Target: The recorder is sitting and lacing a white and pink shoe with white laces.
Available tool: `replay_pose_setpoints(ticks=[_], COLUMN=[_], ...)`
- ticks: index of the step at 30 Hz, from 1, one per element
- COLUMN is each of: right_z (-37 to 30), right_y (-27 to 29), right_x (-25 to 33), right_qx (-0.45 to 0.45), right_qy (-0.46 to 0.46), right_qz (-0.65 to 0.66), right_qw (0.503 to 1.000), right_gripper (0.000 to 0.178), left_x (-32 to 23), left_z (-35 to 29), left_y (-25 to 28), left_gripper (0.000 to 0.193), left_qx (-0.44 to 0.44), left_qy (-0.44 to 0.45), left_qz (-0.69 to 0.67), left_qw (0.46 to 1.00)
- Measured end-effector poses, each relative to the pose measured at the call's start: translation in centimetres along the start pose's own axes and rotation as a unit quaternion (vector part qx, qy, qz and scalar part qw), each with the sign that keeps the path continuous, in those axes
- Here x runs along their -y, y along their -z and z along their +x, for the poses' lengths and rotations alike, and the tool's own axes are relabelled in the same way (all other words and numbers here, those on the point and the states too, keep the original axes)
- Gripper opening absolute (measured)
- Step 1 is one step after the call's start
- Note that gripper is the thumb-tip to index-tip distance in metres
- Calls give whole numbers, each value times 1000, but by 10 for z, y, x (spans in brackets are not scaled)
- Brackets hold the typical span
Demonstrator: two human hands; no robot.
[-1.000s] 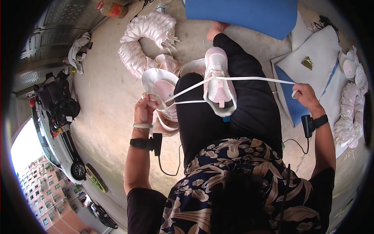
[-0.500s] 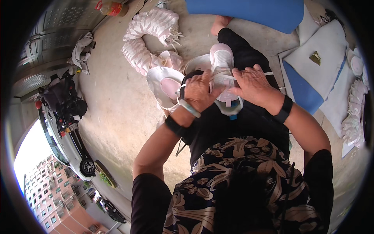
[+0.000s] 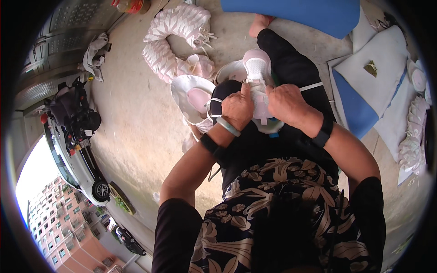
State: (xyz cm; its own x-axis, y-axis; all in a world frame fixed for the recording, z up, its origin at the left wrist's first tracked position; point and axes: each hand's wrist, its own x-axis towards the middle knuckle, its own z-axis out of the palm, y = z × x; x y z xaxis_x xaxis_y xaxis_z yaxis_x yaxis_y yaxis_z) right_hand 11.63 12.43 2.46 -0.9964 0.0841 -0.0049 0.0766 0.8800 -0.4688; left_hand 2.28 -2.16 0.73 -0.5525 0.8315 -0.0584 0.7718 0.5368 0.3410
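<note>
Left hand (image 3: pixel 238 108), right hand (image 3: pixel 291 104), shoe (image 3: pixel 260 103) between, lace (image 3: pixel 312 86)

The shoe (image 3: pixel 256 63) is pink and white, its lace (image 3: pixel 311 86) white — trousers (image 3: pixel 291 63) black, shirt (image 3: pixel 227 225) dark with tan flowers.

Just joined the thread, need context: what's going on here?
A person has both hands, left and right, on a pink-and-white shoe upper over their legs, toe pointing away. White lace loops beside the left hand and runs out past the right. The fingertips' exact grip is hidden. More uppers lie in a curved, nested row on the floor.
</note>
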Motion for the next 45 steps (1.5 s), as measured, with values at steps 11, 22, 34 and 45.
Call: replay_pose_setpoints(ticks=[11,22,34,45], right_z=[11,-10,-21,-109], right_y=[5,28,40,37], right_x=[-3,-31,-49,-99], right_qx=[0,-52,-72,-76], right_qy=[7,61,10,-81], right_qz=[21,3,-128,-31], right_qw=[1000,997,989,993], right_gripper=[11,2,3,8], left_x=[-13,21,30,94], left_z=[11,22,17,-46], left_y=[8,22,24,69], left_gripper=[25,29,7,7], left_qx=[86,22,-27,-41], left_qy=[65,-89,-159,-107], left_qz=[19,-83,70,108], left_qw=[994,992,984,988])
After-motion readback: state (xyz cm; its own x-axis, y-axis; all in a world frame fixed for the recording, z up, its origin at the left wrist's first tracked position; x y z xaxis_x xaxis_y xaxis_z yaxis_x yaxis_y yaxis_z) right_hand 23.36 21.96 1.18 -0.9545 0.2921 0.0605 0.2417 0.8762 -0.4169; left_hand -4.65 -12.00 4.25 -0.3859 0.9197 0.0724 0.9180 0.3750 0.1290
